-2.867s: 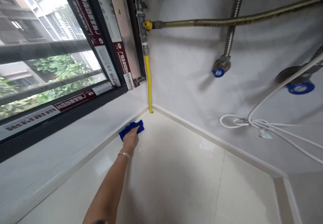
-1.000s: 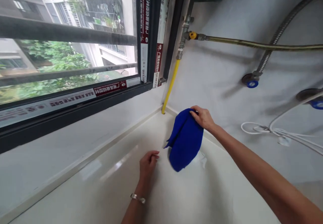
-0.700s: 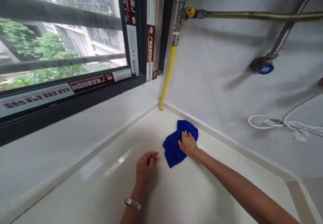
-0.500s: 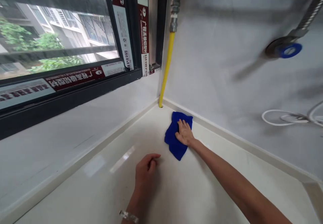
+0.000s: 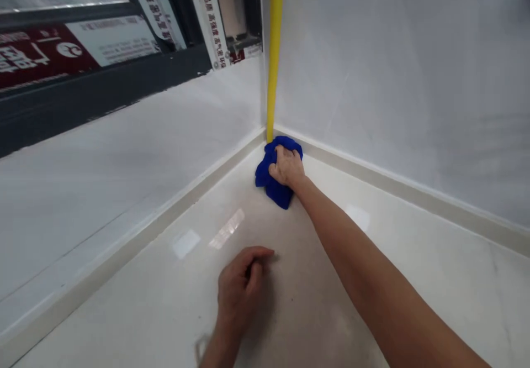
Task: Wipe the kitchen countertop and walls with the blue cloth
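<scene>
A blue cloth lies bunched on the white countertop, pushed up to the back corner beside the foot of a yellow pipe. On top of it is my right hand, its fingers bent into the fabric and closed on it. My left hand rests nearer to me on the countertop, loosely curled and holding nothing. Its index finger points right, with a gap between it and the thumb. The fingers beneath are partly hidden.
Low raised edging runs along both walls and meets in the corner. On the left, a dark window frame with printed protective tape overhangs the counter. A pale wall rises on the right.
My right hand has pushed the cloth farther into the corner against the pipe, and its flat fingers have bent into it. The view has moved closer and lower; my left hand keeps its loose curl.
</scene>
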`<move>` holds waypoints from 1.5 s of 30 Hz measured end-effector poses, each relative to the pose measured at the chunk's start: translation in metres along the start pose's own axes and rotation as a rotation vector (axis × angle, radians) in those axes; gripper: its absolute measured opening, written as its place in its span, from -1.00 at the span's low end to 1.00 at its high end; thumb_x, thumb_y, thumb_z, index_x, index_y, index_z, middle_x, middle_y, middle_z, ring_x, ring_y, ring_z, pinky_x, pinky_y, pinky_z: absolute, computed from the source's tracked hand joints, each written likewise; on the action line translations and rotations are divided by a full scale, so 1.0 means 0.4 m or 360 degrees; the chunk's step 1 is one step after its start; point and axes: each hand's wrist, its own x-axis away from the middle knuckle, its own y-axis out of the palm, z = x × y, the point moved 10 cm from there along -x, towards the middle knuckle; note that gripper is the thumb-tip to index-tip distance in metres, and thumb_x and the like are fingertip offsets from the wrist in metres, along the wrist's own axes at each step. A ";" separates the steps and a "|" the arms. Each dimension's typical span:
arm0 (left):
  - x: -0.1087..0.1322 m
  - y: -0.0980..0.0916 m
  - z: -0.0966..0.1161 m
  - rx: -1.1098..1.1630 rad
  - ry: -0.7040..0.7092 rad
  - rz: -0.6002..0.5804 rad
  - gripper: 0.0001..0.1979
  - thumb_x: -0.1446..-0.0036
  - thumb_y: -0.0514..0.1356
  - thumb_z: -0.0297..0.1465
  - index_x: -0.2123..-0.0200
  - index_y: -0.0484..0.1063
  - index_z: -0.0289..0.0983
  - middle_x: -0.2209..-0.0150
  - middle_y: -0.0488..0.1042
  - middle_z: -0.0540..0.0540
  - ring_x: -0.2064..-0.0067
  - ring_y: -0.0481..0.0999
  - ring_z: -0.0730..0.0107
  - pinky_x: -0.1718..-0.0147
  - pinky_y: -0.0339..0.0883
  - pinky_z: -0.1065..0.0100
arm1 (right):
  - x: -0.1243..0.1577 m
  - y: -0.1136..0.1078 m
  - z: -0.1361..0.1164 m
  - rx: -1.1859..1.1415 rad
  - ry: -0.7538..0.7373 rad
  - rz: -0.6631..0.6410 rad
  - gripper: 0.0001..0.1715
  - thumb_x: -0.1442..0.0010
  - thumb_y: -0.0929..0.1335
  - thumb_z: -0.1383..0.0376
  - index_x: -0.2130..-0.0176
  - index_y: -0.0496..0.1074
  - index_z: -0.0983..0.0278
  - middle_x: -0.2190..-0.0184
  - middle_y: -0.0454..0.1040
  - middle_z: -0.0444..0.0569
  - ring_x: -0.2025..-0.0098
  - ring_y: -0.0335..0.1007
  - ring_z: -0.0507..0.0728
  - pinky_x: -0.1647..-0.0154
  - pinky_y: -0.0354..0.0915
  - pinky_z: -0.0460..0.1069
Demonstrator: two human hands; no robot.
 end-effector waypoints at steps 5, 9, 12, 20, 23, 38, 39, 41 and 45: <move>-0.003 0.001 -0.015 -0.0065 -0.0009 0.0010 -0.66 -0.14 0.03 -0.29 0.26 0.63 -0.10 0.31 0.65 0.01 0.35 0.60 0.37 0.26 0.47 0.30 | 0.022 -0.035 -0.003 -0.0042 -0.0022 0.0054 -0.54 -0.22 0.25 0.30 -0.08 0.33 0.41 -0.02 0.52 0.29 -0.14 0.38 0.36 -0.30 0.11 0.20; -0.009 0.002 -0.016 -0.0113 -0.0063 -0.0002 -0.63 -0.11 0.01 -0.25 0.26 0.63 -0.11 0.40 0.62 0.01 0.38 0.59 0.32 0.26 0.47 0.25 | 0.116 -0.079 -0.002 -0.0201 -0.0241 0.0092 -0.49 -0.14 0.28 0.33 -0.08 0.36 0.41 -0.09 0.49 0.26 -0.18 0.34 0.32 -0.32 0.11 0.16; -0.013 0.000 -0.018 -0.0091 -0.0091 0.0002 -0.61 -0.09 0.00 -0.22 0.25 0.63 -0.12 0.45 0.60 0.00 0.40 0.59 0.29 0.30 0.46 0.24 | 0.205 -0.106 0.020 -0.0266 -0.0296 0.0037 -0.56 -0.11 0.24 0.42 0.01 0.43 0.31 -0.06 0.54 0.14 -0.13 0.39 0.25 -0.24 0.19 0.13; -0.014 0.006 -0.021 -0.0023 -0.0098 -0.0003 -0.63 -0.11 0.03 -0.21 0.24 0.63 -0.13 0.38 0.64 -0.02 0.36 0.60 0.28 0.27 0.45 0.23 | 0.180 -0.098 0.055 0.0206 0.0204 -0.0009 -0.23 -0.21 0.23 0.36 -0.37 0.19 0.49 -0.44 0.10 0.36 -0.26 0.23 0.42 -0.21 0.22 0.29; -0.013 0.006 -0.012 -0.0044 -0.0094 -0.0002 -0.62 -0.09 0.02 -0.24 0.25 0.63 -0.13 0.40 0.63 -0.01 0.38 0.59 0.29 0.27 0.46 0.23 | 0.105 -0.065 0.035 0.0156 0.0205 0.0026 -0.16 -0.18 0.24 0.37 -0.41 0.11 0.53 -0.47 0.00 0.37 -0.30 0.18 0.45 -0.29 0.15 0.33; -0.007 0.001 0.001 -0.0116 -0.0058 0.0027 -0.65 -0.12 0.02 -0.29 0.29 0.64 -0.11 0.38 0.65 -0.02 0.39 0.58 0.33 0.20 0.53 0.24 | -0.037 -0.038 -0.017 -0.0030 -0.0029 0.0107 -0.25 -0.19 0.21 0.49 -0.34 0.19 0.55 -0.39 0.09 0.37 -0.19 0.25 0.38 -0.23 0.25 0.23; -0.007 0.000 0.002 -0.0117 -0.0054 0.0031 -0.65 -0.12 0.02 -0.29 0.29 0.64 -0.11 0.38 0.65 -0.02 0.39 0.59 0.33 0.20 0.53 0.24 | -0.034 -0.047 -0.024 0.0055 0.0005 0.0142 -0.31 -0.21 0.20 0.49 -0.31 0.23 0.55 -0.36 0.13 0.39 -0.14 0.27 0.39 -0.17 0.26 0.24; -0.008 -0.001 0.004 -0.0105 -0.0043 0.0036 -0.65 -0.12 0.02 -0.29 0.30 0.64 -0.11 0.37 0.65 -0.02 0.40 0.59 0.33 0.21 0.54 0.25 | -0.027 -0.063 -0.038 0.0186 0.0033 0.0215 -0.44 -0.24 0.18 0.50 -0.19 0.35 0.51 -0.26 0.25 0.41 -0.07 0.28 0.39 -0.09 0.25 0.25; -0.008 -0.003 0.007 -0.0111 -0.0032 0.0050 -0.66 -0.12 0.04 -0.30 0.30 0.64 -0.11 0.43 0.63 -0.01 0.43 0.58 0.33 0.25 0.54 0.27 | -0.005 -0.062 -0.045 0.0250 0.0031 0.0208 -0.63 -0.29 0.15 0.46 0.04 0.43 0.43 0.04 0.41 0.34 0.04 0.31 0.38 0.00 0.24 0.22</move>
